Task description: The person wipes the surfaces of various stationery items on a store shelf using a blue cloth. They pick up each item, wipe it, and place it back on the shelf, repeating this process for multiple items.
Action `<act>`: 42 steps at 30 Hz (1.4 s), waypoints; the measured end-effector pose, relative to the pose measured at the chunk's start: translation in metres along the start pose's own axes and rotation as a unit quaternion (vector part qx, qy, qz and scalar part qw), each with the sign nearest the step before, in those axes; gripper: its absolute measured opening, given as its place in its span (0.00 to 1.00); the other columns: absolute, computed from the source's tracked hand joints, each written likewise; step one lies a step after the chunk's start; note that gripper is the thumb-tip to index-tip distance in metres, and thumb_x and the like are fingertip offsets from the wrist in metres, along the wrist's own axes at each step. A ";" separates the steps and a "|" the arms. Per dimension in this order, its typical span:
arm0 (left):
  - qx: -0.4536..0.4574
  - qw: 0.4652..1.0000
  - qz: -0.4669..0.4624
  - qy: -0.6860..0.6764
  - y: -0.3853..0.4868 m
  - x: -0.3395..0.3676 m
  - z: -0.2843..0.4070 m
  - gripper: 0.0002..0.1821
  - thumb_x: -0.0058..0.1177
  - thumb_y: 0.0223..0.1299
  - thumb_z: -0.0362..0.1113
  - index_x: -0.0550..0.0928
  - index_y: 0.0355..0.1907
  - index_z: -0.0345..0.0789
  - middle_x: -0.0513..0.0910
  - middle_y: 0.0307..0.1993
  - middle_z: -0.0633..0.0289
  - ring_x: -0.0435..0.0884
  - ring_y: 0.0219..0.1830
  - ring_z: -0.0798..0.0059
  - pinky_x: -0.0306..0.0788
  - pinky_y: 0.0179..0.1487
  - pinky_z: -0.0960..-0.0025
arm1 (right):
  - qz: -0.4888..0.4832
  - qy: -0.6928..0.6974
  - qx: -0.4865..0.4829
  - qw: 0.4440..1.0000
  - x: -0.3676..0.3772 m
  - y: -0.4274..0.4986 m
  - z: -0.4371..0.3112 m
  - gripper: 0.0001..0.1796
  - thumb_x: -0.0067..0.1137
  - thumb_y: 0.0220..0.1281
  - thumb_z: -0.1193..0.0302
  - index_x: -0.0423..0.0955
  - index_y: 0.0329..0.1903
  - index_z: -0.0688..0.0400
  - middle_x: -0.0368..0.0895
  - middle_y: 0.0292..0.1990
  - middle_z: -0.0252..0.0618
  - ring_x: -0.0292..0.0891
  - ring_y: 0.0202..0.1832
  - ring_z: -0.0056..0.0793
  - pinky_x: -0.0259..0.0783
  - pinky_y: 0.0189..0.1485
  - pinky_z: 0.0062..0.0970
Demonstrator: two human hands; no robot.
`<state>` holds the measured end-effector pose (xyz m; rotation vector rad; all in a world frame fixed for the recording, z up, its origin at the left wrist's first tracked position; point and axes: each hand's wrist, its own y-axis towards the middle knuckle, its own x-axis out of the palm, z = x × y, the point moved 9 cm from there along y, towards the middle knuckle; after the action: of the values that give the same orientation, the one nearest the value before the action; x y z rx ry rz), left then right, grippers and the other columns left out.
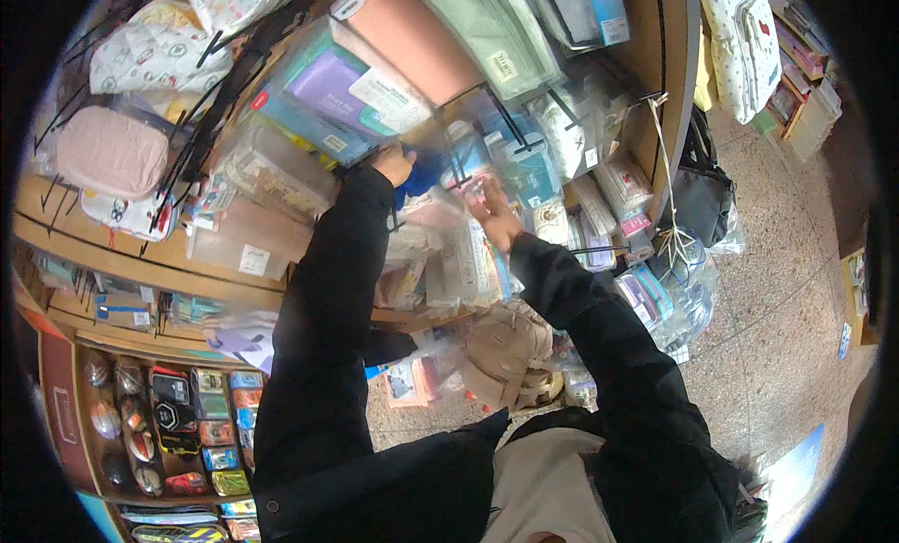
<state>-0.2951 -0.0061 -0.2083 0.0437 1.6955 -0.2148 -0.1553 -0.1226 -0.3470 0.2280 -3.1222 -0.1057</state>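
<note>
My left hand (395, 165) is closed around a bunched dark blue cloth (421, 176), just below a hanging pouch in blue packaging (319, 130). To its right, my right hand (495, 216) reaches in with fingers apart and holds nothing that I can see. Its fingertips are close to a pink pack (472, 181) on a metal display hook (458, 165); whether they touch is unclear. Beyond them hangs a teal packaged case (528, 174). Clear plastic packs (460, 269) stand below my hands, partly blurred.
Black hooks (516, 125) project from the rack. A peach pouch (414, 41) and a pale green one (491, 44) hang overhead. A beige backpack (502, 353) is low in front of me. White string (664, 164) dangles at the wooden side panel (664, 37); speckled floor (765, 262) lies right.
</note>
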 end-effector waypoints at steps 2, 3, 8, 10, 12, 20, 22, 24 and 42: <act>0.009 0.998 0.043 0.036 0.015 -0.001 -0.003 0.33 0.47 0.66 0.47 0.64 0.61 0.19 0.68 0.59 0.31 0.64 0.65 0.39 0.58 0.68 0.53 | 0.003 0.007 -0.018 1.000 0.004 -0.001 0.001 0.47 0.40 0.69 0.43 0.39 0.75 0.64 0.34 0.75 0.56 0.29 0.78 0.44 0.36 0.76 0.32; 0.018 0.997 0.055 0.055 0.021 0.001 -0.003 0.32 0.49 0.65 0.46 0.67 0.59 0.19 0.71 0.57 0.31 0.66 0.63 0.39 0.59 0.66 0.52 | -0.002 0.011 -0.006 1.000 0.008 -0.003 0.006 0.46 0.39 0.69 0.43 0.39 0.74 0.64 0.35 0.75 0.56 0.29 0.78 0.44 0.36 0.76 0.32; 0.027 0.996 0.072 -0.040 0.036 0.002 -0.014 0.28 0.50 0.63 0.42 0.70 0.57 0.21 0.73 0.56 0.34 0.70 0.59 0.42 0.64 0.62 0.53 | -0.027 0.048 -0.011 0.998 0.034 -0.015 0.015 0.44 0.42 0.69 0.45 0.42 0.74 0.63 0.40 0.74 0.57 0.33 0.77 0.45 0.36 0.76 0.34; 0.011 0.996 0.035 -0.075 0.033 0.007 -0.019 0.28 0.50 0.61 0.41 0.68 0.59 0.22 0.72 0.56 0.33 0.69 0.60 0.40 0.63 0.64 0.54 | -0.012 0.057 -0.019 0.998 0.039 -0.025 0.016 0.44 0.42 0.69 0.45 0.43 0.74 0.63 0.41 0.74 0.57 0.33 0.77 0.46 0.37 0.76 0.35; -0.006 0.997 0.041 -0.064 0.022 0.008 -0.021 0.32 0.50 0.60 0.40 0.65 0.62 0.22 0.68 0.60 0.32 0.66 0.63 0.41 0.61 0.66 0.56 | -0.024 0.074 0.018 0.997 0.043 -0.036 0.021 0.45 0.42 0.69 0.44 0.43 0.74 0.63 0.42 0.74 0.57 0.34 0.77 0.46 0.37 0.76 0.35; 0.019 0.999 0.034 -0.029 -0.052 0.003 -0.003 0.37 0.49 0.60 0.37 0.55 0.68 0.20 0.58 0.67 0.32 0.57 0.69 0.41 0.53 0.71 0.55 | -0.124 0.256 0.041 0.958 0.081 -0.051 -0.037 0.52 0.43 0.67 0.39 0.34 0.75 0.62 0.48 0.73 0.53 0.48 0.74 0.44 0.48 0.72 0.37; 0.007 0.995 0.050 -0.091 -0.072 -0.011 -0.003 0.27 0.48 0.59 0.34 0.69 0.61 0.25 0.73 0.55 0.35 0.71 0.59 0.43 0.65 0.62 0.51 | -0.121 0.338 0.097 0.928 0.091 -0.040 -0.042 0.53 0.44 0.66 0.38 0.31 0.76 0.59 0.46 0.74 0.50 0.47 0.74 0.43 0.47 0.72 0.43; -0.029 0.980 0.156 -0.123 -0.102 -0.038 -0.005 0.21 0.47 0.59 0.31 0.74 0.56 0.30 0.78 0.48 0.38 0.76 0.52 0.44 0.69 0.56 0.51 | -0.086 0.404 0.141 0.900 0.099 -0.029 -0.042 0.47 0.40 0.67 0.38 0.37 0.76 0.52 0.42 0.76 0.40 0.41 0.76 0.40 0.43 0.72 0.54; -0.016 0.982 0.080 -0.170 -0.124 -0.005 0.010 0.26 0.44 0.67 0.47 0.74 0.50 0.22 0.77 0.47 0.32 0.74 0.53 0.37 0.67 0.56 0.51 | -0.097 0.489 0.140 0.855 0.108 -0.025 -0.045 0.27 0.35 0.70 0.46 0.63 0.64 0.44 0.65 0.65 0.31 0.57 0.67 0.32 0.51 0.67 0.50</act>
<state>-0.3039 -0.1289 -0.1900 0.1128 1.3471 -0.0701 -0.2577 -0.1663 -0.3033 0.4292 -2.0709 0.3572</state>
